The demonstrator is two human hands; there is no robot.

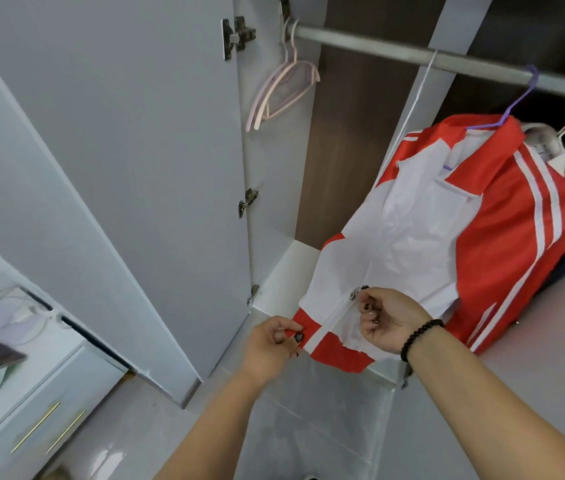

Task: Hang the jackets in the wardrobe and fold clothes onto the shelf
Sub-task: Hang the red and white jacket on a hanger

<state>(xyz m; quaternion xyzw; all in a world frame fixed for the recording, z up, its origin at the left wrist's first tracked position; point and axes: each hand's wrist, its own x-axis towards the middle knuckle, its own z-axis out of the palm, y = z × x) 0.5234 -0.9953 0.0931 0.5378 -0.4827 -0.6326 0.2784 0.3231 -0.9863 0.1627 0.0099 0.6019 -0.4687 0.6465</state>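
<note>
The red-and-white jacket already hangs on the purple hanger from the rail. Your left hand pinches the hem, your right hand pinches the zipper pull. Keep the hem taut w/ the left and pull the zip straight up, no snagging.

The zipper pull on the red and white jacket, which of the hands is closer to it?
Right. The right hand is right beside the zipper pull, fingers curled at it. The left hand is lower, pinching the jacket hem.
</note>
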